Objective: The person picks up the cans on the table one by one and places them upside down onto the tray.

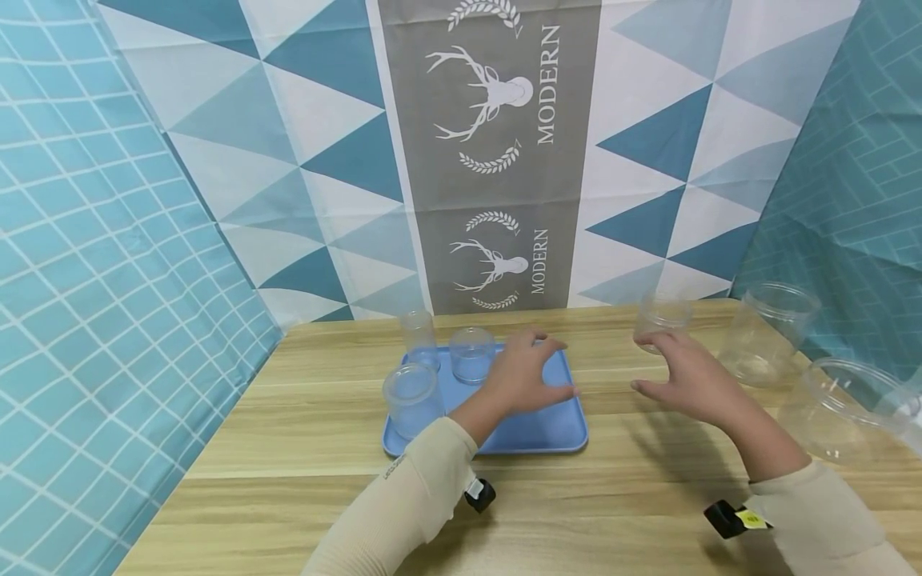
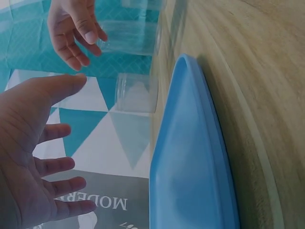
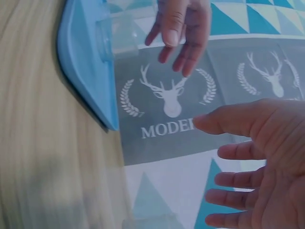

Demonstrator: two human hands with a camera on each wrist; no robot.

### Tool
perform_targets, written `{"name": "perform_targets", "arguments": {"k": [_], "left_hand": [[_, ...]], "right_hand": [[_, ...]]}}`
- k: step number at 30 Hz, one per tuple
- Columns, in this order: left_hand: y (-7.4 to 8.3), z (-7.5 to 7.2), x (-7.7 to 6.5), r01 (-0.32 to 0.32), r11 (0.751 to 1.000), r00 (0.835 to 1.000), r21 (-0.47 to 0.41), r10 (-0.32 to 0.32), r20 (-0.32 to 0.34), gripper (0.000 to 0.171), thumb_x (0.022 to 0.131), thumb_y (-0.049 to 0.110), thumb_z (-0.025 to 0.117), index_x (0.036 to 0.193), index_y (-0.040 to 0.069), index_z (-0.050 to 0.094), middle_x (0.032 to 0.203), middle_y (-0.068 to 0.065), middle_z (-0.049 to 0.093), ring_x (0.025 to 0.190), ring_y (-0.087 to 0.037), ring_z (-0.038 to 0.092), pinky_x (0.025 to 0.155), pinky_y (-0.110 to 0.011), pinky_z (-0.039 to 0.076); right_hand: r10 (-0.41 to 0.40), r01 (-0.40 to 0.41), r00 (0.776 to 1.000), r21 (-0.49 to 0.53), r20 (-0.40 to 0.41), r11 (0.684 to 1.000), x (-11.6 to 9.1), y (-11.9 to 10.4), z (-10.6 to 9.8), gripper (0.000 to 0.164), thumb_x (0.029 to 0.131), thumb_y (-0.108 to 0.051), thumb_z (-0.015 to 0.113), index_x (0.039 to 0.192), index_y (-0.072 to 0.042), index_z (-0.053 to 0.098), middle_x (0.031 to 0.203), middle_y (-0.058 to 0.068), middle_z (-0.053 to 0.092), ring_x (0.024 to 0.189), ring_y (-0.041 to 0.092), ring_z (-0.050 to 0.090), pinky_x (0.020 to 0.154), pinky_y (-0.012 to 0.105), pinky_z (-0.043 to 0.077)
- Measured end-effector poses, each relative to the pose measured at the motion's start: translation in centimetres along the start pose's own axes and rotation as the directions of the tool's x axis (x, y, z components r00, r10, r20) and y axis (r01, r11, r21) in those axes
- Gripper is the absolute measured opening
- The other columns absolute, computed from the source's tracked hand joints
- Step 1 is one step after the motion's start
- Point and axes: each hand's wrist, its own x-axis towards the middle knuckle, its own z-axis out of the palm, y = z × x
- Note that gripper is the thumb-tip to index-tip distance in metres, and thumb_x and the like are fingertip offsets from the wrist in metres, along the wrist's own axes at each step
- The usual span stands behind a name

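My left hand [image 1: 524, 374] is over the right half of a blue tray [image 1: 533, 442], fingers spread and nothing held. To the right of the tray my right hand [image 1: 690, 378] hovers above the table, also empty, thumb apart from the fingers. The palms face each other across a gap; in the left wrist view the fingers of my left hand [image 2: 43, 157] are loosely extended. On the tray's left half stand a slim clear jar [image 1: 419, 340], a short clear jar [image 1: 471, 360] and a wider clear jar [image 1: 414, 404]. Behind my right hand is a small clear jar [image 1: 659, 308].
Two larger clear jars, a tall one [image 1: 767, 336] and a wide one [image 1: 828, 420], stand at the right of the wooden table [image 1: 302, 424]. Patterned cloth [image 1: 497, 184] hangs along the back, with blue cloth [image 1: 94, 280] at the left side.
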Motion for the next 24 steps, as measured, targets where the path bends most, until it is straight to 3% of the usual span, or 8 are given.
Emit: {"name": "perform_targets", "arguments": {"k": [5,12,24], "left_hand": [[0.1,-0.1,-0.3,-0.064,0.998,0.998,0.029,0.063,0.031,0.064,0.084,0.056,0.067,0.139,0.027,0.054,0.144,-0.007,0.045,0.13,-0.026,0.045,0.098,-0.044,0.047],[-0.2,-0.2,-0.6,-0.203,0.977,0.975,0.067,0.195,0.109,0.062,0.086,0.056,0.064,0.14,0.028,0.052,0.145,-0.005,0.044,0.13,-0.025,0.043,0.099,-0.043,0.045],[0.4,0.3,-0.6,-0.289,0.949,0.951,0.129,0.27,0.15,0.069,0.084,0.06,0.064,0.144,0.03,0.047,0.148,-0.006,0.04,0.134,-0.026,0.039,0.1,-0.043,0.044]], "right_hand": [[-0.039,0.04,0.999,-0.057,0.017,0.998,-0.5,0.8,-0.9,0.063,0.08,-0.019,0.079,0.132,0.005,0.051,0.132,0.032,0.045,0.117,0.053,0.044,0.089,0.067,0.042],[-0.035,0.044,0.997,-0.128,0.071,0.991,-1.1,1.4,-2.4,0.067,0.082,-0.026,0.078,0.134,0.005,0.048,0.138,0.037,0.037,0.12,0.059,0.038,0.089,0.072,0.038],[-0.034,0.047,0.997,-0.194,0.072,0.98,-1.8,2.8,-3.8,0.067,0.081,-0.031,0.079,0.128,0.009,0.052,0.128,0.034,0.048,0.114,0.054,0.046,0.089,0.067,0.042]]}}
